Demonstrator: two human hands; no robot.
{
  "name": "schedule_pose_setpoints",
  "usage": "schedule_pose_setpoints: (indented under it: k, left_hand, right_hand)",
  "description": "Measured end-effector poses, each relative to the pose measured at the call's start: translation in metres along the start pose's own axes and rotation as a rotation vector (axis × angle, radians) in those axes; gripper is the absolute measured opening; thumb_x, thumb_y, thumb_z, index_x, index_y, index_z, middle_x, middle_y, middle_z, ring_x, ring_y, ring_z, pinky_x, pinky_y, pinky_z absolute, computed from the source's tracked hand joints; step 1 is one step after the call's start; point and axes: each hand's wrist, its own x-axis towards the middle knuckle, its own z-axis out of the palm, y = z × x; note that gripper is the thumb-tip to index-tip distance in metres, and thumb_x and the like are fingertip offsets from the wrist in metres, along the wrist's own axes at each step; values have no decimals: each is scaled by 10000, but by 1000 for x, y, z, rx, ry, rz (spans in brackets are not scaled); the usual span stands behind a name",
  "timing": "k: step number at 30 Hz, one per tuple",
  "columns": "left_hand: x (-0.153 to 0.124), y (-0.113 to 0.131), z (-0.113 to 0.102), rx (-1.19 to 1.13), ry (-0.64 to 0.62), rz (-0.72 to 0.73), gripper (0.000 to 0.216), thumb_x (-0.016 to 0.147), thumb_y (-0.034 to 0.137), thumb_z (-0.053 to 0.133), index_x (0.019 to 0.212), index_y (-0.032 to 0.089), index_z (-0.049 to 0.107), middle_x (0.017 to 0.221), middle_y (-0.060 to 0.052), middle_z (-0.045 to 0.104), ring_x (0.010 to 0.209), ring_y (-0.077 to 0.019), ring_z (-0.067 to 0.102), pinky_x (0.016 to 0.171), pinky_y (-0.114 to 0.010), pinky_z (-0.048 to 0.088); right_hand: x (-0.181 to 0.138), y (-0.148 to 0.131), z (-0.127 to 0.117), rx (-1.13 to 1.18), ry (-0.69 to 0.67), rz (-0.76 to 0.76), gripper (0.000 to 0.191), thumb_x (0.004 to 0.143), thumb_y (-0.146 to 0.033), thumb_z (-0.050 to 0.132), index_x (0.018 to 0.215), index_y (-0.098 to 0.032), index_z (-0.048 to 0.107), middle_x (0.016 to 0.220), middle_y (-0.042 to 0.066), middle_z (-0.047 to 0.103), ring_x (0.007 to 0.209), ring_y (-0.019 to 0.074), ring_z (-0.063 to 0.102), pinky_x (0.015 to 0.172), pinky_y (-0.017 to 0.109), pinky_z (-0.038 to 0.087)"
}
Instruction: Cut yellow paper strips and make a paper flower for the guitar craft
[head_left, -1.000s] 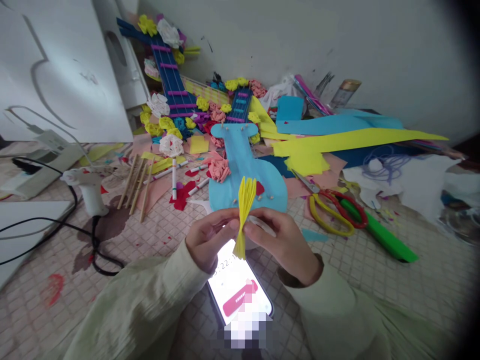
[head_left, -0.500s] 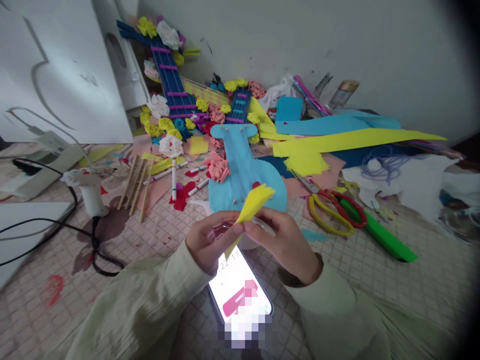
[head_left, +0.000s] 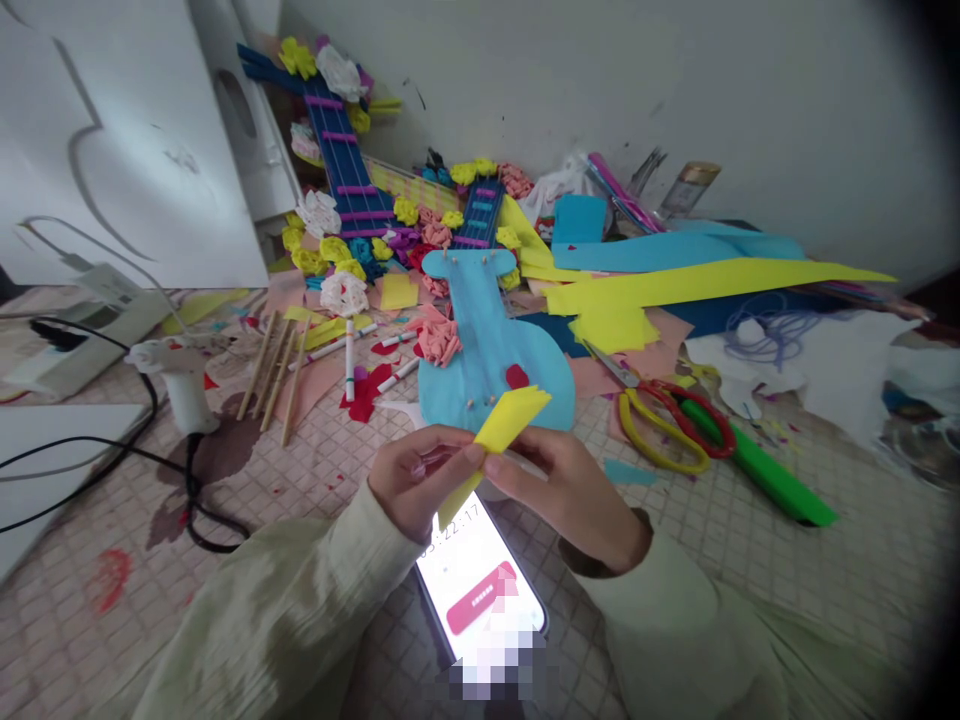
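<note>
A folded strip of yellow crepe paper [head_left: 511,420] is pinched between my two hands, slanting up to the right with a tail below. My left hand [head_left: 421,482] grips it with thumb and fingers from the left. My right hand [head_left: 564,492] pinches the same strip from the right, its thumb close to the left thumb. Right behind the hands lies a light-blue guitar-shaped cutout [head_left: 487,340] with a pink paper flower [head_left: 437,336] at its left edge. Below the hands rests a lit phone [head_left: 484,580] showing a timer. Some fingertips are hidden behind the paper.
Left are a white glue gun [head_left: 180,385] with a black cord, wooden sticks [head_left: 274,370] and markers [head_left: 349,360]. On the right lie scissors [head_left: 667,440] and a green strip [head_left: 780,470]. Dark-blue paper guitars [head_left: 341,170] with paper flowers stand against the wall.
The yellow paper's upper end, fanned out before, now looks flatter and wider, and its lower tail shows more. Both hands stay in nearly the same place.
</note>
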Motion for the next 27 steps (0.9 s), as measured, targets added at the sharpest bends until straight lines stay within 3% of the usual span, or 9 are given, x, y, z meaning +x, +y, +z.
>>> schedule_pose_setpoints:
  k: [7,21,24,27]
  left_hand:
    - [2,3,0,-41,64,-25,103,625,244,676,646,155,629,522,23,614,476,-86,534,485,-200,399]
    - [2,4,-2,-124,83,-16,109,634,228,674,684,157,610,577,26,634,535,-92,566,522,-203,412]
    - [3,5,-2,-149,45,-42,116,634,241,675,682,159,609,564,31,632,515,-79,553,501,-190,399]
    - [3,6,-1,-180,-4,-57,109,642,246,667,677,162,607,541,37,622,485,-63,528,483,-180,382]
  right_hand:
    - [-1,-3,3,-29,-31,26,286,756,-440,518,746,-159,571,628,3,534,576,123,476,516,248,365]
    - [-1,0,4,-97,-42,-5,447,808,-509,405,515,-189,297,487,-54,283,467,82,305,438,247,212]
    - [-1,2,4,-80,-58,31,447,813,-516,397,514,-187,349,461,-50,335,445,82,342,431,244,237]
    - [-1,3,4,-3,-90,20,410,835,-477,383,577,-174,482,519,-17,478,488,101,451,476,250,321]
